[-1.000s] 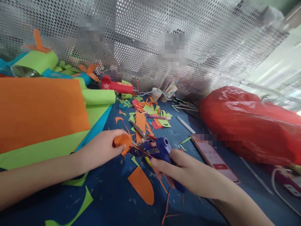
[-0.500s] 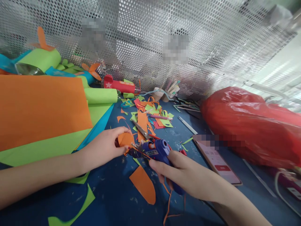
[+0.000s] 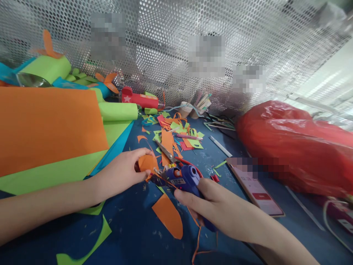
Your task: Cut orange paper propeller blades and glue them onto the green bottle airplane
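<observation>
Left hand (image 3: 126, 170) is pinching the orange piece (image 3: 147, 163) between thumb and fingers, just above the counter (image 3: 132, 228). Right hand (image 3: 212, 198) is clenching the blue glue gun (image 3: 188, 177) by its handle, nozzle end pointing left at the orange piece. Can't tell if the tip is touching it; the front end is cluttered and blurred.

Orange cutout (image 3: 168, 217) is lying flat on the near side of the gun. Scissors (image 3: 166, 151) are resting just beyond it, partly over the scraps (image 3: 179, 129). Clear stick (image 3: 220, 146) is lying beyond the phone (image 3: 257, 191), which is sitting face up right of the gun. Red bag (image 3: 281, 143) is bulging behind the phone. On the left, the orange sheet (image 3: 49, 129) is overlying green paper (image 3: 55, 171); green roll (image 3: 118, 111) and red roll (image 3: 142, 100) are lying toward the mesh (image 3: 165, 33), cups (image 3: 185, 109) standing right of them.
</observation>
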### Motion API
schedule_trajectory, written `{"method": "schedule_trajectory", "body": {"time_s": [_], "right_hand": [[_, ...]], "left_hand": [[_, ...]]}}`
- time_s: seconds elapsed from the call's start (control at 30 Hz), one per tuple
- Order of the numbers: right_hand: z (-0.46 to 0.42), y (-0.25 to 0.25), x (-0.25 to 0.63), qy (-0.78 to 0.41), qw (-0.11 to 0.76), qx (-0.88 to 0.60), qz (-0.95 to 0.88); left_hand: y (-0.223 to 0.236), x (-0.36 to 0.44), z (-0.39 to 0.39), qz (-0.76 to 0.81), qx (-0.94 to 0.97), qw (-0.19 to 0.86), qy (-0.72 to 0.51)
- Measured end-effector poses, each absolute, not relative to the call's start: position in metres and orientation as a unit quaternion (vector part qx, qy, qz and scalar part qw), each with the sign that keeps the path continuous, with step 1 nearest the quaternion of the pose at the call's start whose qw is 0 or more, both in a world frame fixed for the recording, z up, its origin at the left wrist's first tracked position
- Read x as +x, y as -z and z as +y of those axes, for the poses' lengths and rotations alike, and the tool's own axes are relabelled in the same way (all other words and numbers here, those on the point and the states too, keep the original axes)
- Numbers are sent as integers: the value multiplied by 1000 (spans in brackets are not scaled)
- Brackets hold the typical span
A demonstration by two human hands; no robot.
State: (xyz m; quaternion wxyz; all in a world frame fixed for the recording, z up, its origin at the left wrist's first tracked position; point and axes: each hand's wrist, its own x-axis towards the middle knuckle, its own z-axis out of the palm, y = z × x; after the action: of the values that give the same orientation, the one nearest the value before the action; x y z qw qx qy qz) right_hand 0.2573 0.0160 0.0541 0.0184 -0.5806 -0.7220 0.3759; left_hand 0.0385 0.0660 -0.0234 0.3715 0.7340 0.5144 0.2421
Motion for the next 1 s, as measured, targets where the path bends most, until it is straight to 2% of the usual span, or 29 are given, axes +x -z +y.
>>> {"method": "schedule_trajectory", "body": {"time_s": [0.17,0.37,1.0], "right_hand": [[16,-55,256,-336,13,-602,-724],[15,-54,256,-393,20,-586,-708],[23,-57,260,-309,35,-610,-729]], "left_hand": [[24,39,65,517,732,370,-245],[23,39,65,510,735,373,-246],[23,38,64,499,744,361,-258]]}}
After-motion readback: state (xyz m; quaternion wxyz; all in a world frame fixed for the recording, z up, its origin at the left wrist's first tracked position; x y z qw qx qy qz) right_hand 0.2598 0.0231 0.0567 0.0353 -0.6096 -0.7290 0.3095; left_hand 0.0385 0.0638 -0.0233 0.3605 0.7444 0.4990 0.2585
